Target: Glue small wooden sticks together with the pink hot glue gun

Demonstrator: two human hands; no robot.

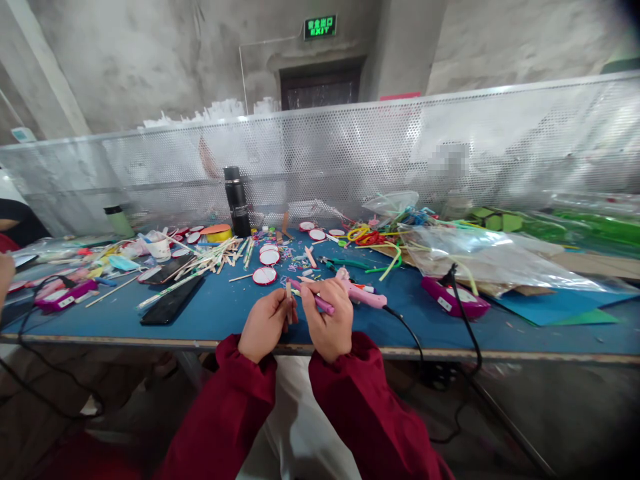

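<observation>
My left hand [264,325] pinching wooden sticks [289,301] at the near table edge [150,339], right hand [327,320] closed on a pink stick [315,300], bare blue strip just ahead, pink glue gun [361,291] touching right, black phone [171,301] left, red-rimmed discs [265,275] beyond.

Even, diffuse indoor light; strong wide-angle distortion.

Soft shadows only, none hard-edged on the blue table [225,313]. Mild glare on the plastic bags [480,257] and the perforated metal screen [350,153]. Sharp at centre; smeared and bowed toward edges, darkened at the right corners. Glowing green exit sign [320,27], slightly bloomed. One pixelated patch behind the screen.
</observation>
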